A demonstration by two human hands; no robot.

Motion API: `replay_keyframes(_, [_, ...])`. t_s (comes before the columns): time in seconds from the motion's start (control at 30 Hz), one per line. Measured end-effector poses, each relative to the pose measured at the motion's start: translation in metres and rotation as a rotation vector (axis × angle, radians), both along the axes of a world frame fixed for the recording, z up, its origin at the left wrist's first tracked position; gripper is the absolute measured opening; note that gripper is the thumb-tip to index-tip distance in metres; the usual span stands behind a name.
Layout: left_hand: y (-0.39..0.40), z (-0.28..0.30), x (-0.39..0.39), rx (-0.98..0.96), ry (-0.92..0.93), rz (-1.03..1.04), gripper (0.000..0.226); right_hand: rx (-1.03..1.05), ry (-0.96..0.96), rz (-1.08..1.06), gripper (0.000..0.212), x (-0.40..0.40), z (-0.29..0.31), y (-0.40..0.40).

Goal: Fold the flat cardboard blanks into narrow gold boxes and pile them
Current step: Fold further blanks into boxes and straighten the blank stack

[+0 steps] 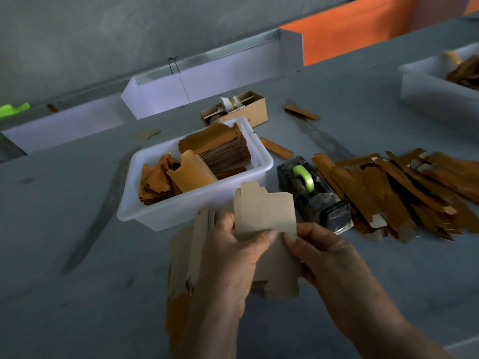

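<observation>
My left hand (230, 257) grips a stack of flat cardboard blanks (186, 257), plain brown side up, its thumb lying across the top. My right hand (329, 257) pinches the lower right edge of the top blank (264, 211), which stands raised off the stack with its upper half bent upward. A heap of narrow gold boxes (404, 187) lies on the table to the right. More gold blanks (199, 161) fill a white plastic tub (181, 213) just beyond my hands.
A black tape dispenser (311, 193) with a green roll stands between the tub and the heap. Behind the tub sits a small open cardboard box (248, 110). Another white tub (438, 94) is at far right. Loose gold strips (276, 148) lie on the grey table (77, 294).
</observation>
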State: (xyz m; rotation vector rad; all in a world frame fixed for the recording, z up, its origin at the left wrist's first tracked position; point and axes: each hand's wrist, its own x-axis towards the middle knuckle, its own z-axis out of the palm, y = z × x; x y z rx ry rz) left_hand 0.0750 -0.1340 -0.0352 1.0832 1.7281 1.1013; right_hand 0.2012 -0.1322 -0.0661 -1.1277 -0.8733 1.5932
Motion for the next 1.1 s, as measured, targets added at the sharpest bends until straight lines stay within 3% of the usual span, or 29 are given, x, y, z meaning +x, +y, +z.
replay_keyframes(0.37, [0.006,-0.010,-0.003,0.033,0.002,0.018,0.016,0.112,-0.234,-0.080,0.011,0.003,-0.008,0.002])
replay_keyframes(0.53, [0.005,-0.012,0.004,0.060,0.027,0.058,0.014,0.338,-0.605,-0.175,0.013,0.001,-0.006,-0.002])
replay_keyframes(0.6, [0.005,-0.011,0.008,0.058,0.032,0.052,0.010,0.431,-0.655,-0.194,0.013,-0.002,-0.005,-0.005])
replay_keyframes(0.8, [0.002,-0.005,0.012,-0.031,-0.060,-0.036,0.008,0.407,-0.317,-0.033,0.013,-0.009,-0.001,-0.009])
replay_keyframes(0.87, [0.002,-0.003,0.007,-0.056,-0.138,-0.116,0.015,0.396,-0.316,-0.022,0.009,-0.008,-0.003,-0.008])
replay_keyframes(0.97, [0.001,-0.004,0.000,-0.048,-0.098,-0.218,0.028,0.331,-0.304,0.012,0.009,-0.006,-0.007,-0.004])
replay_keyframes(1.1, [0.000,-0.005,-0.004,-0.044,-0.086,-0.190,0.015,0.274,-0.333,-0.018,0.013,-0.006,-0.004,-0.003])
